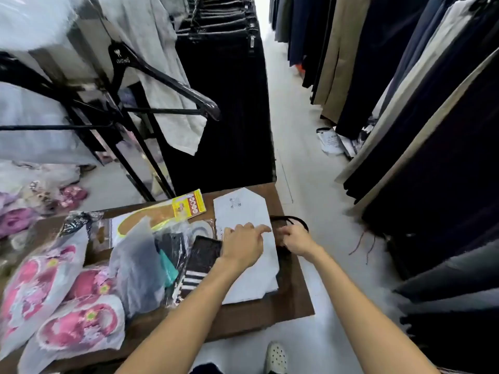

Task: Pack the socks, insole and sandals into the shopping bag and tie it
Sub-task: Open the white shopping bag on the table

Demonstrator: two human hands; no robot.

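I see my left hand (244, 244) pinching the white shopping bag (248, 211) flat on the brown table (294, 298), my right hand (295, 240) closed on its black handles (293, 219) just right.

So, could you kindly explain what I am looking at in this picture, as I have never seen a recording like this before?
There is no machine here. A person wears a camera on the head, so the one picture looks forward and down along their own bare arms. They stand at a brown table in a clothes shop, with trousers hanging on both sides of the aisle. On the table lie pink sandals in clear wrapping, a tan insole with a yellow label, packs of dark socks and a flat white shopping bag. The left hand pinches the white bag's edge. The right hand is at the bag's dark handles; whether it grips them is hard to tell. Nothing looks packed yet.
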